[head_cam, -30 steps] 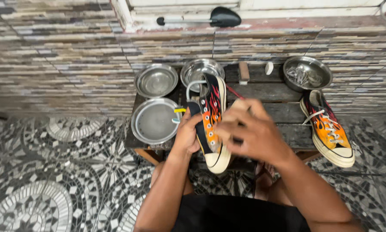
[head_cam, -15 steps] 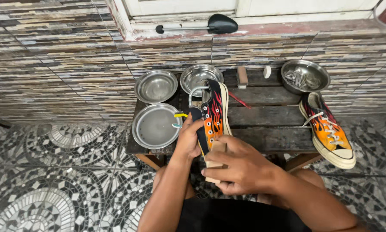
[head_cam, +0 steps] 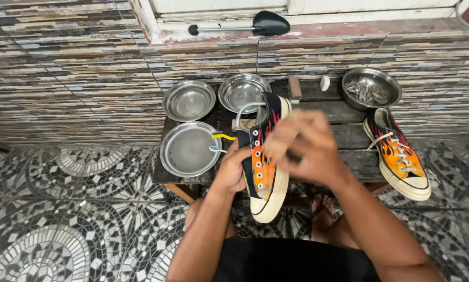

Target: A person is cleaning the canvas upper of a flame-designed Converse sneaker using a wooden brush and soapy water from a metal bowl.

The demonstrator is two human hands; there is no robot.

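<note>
Left hand [head_cam: 233,166] is wrapped around the side of a black sneaker [head_cam: 264,156] with orange flame print, fingers closed on the upper. The sneaker is held above the front edge of the wooden surface [head_cam: 349,112], toe pointing toward the person, unlaced, eyelets showing. Right hand [head_cam: 302,146] sits over the top of the same sneaker, fingers curled; it is motion-blurred, so cannot tell whether it pinches anything, though something dark seems to show under the fingers.

Containers on the surface:
- Large flat steel dish [head_cam: 189,149], front left, looks to hold a thin layer of clear water.
- Steel bowl [head_cam: 189,100], back left, nothing visible inside.
- Steel bowl [head_cam: 243,91], back middle, just behind the sneaker's heel, nothing visible inside.
- Steel bowl [head_cam: 371,89], back right, holds a heap of pale laces or similar strands; too small to be sure.

A yellow-handled toothbrush [head_cam: 220,142] lies across the rim of the large dish, just beside the left hand. A grey coiled hose or cord [head_cam: 243,110] arcs up beside the sneaker's heel. The 2nd sneaker [head_cam: 399,155], same flame print, laced white, rests on the right end of the surface, well apart from both hands. A small white piece [head_cam: 324,82] lies near the back edge. A black shoe horn-like tool [head_cam: 245,25] rests on the ledge above. Floor is mosaic tile [head_cam: 67,224].
</note>
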